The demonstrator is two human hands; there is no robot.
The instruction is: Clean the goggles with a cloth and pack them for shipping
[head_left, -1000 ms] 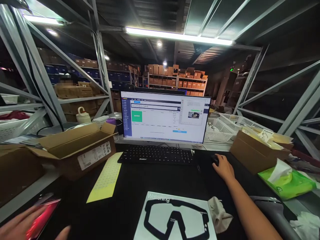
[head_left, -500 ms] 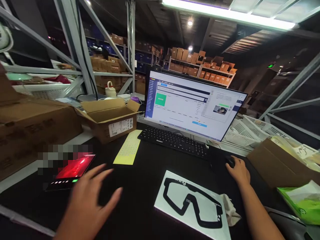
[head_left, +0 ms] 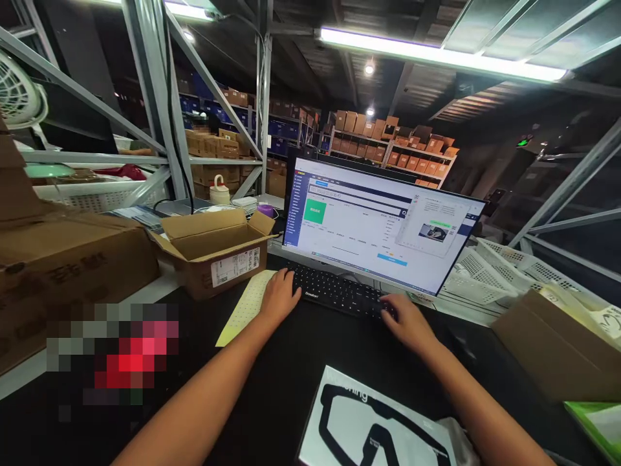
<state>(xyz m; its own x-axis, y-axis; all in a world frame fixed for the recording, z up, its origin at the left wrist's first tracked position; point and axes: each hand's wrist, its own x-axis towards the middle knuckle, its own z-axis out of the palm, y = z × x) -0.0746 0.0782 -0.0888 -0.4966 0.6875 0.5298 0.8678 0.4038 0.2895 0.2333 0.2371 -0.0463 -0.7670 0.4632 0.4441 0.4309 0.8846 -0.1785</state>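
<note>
A black keyboard point(head_left: 334, 290) lies in front of the lit monitor point(head_left: 359, 226). My left hand point(head_left: 280, 296) rests at the keyboard's left end, thumb apart from the fingers, holding nothing. Over the right end of the keys is my right hand point(head_left: 406, 318), also holding nothing, its fingers spread. Partly beneath my left hand and wrist lies a yellow sheet point(head_left: 241, 312) with rows of small marks. Nearer to me, between my forearms, is a flat white box point(head_left: 359, 421) printed with a black glasses outline; its lower part is cut off by the frame edge.
An open cardboard box point(head_left: 208, 249) with a label stands left of the keyboard, beside a larger carton point(head_left: 72, 278). At the right are another cardboard box point(head_left: 553, 349), white baskets point(head_left: 475, 275) and a green packet point(head_left: 594, 421). A pixelated red patch covers the left tabletop.
My left hand has moved forward and right from beside the red-screened device to the keyboard. My right hand has left the mouse and moved left onto the keys. The view has tilted up.
</note>
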